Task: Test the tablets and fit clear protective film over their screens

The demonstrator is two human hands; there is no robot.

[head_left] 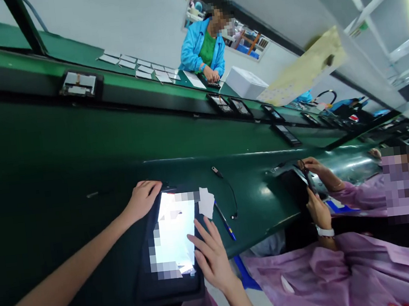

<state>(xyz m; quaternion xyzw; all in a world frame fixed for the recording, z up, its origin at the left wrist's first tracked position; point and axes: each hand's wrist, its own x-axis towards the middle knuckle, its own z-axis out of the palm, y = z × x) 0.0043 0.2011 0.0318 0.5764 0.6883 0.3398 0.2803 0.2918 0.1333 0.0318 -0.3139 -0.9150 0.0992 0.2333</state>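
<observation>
A tablet (176,229) with a bright lit screen lies on a dark mat or case (168,290) at the near edge of the green bench. Part of the screen is blurred out. My left hand (145,199) grips the tablet's upper left corner, its fingers together along the top edge. Over the right side of the screen, my right hand (212,254) is open with fingers spread, the fingertips at or just above the glass. Small white papers (206,202) lie beside the tablet's upper right. A blue pen (226,221) and a short black cable (232,191) are to their right.
A co-worker in pink at right holds a dark device (310,181). Behind the bench runs a conveyor (140,99) carrying several opened devices (79,84). Across it, a person in blue (202,46) works near white cards (144,69) and a white box (244,81).
</observation>
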